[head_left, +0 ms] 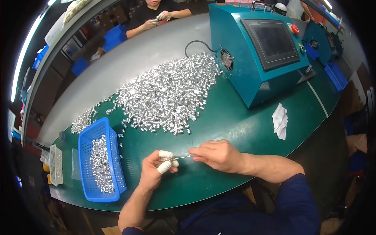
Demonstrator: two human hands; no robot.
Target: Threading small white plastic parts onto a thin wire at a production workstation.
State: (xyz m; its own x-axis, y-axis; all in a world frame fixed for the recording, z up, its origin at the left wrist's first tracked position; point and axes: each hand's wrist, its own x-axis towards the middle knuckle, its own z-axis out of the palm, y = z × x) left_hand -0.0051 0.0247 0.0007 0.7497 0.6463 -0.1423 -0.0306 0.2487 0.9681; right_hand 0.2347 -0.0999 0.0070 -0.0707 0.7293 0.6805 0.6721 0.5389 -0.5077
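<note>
My left hand (pixel 157 166), with white finger cots on its thumb and fingers, is closed in a pinch. Between those fingertips a small silver metal part shows only in part. My right hand (pixel 215 156) grips a thin metal rod (pixel 185 157), which runs across to the pinched left fingertips. Both hands are over the near part of the green table. Beyond them spreads a large pile of small silver metal parts (pixel 164 94). Left of my left hand stands a blue plastic basket (pixel 121 172) holding many similar parts.
A teal machine (pixel 235 51) with a dark screen and a red button stands at the back right. A crumpled white cloth (pixel 279 121) lies in front of it. At the far left is a white basket (pixel 56 165). Another person (pixel 156 17) works across the table.
</note>
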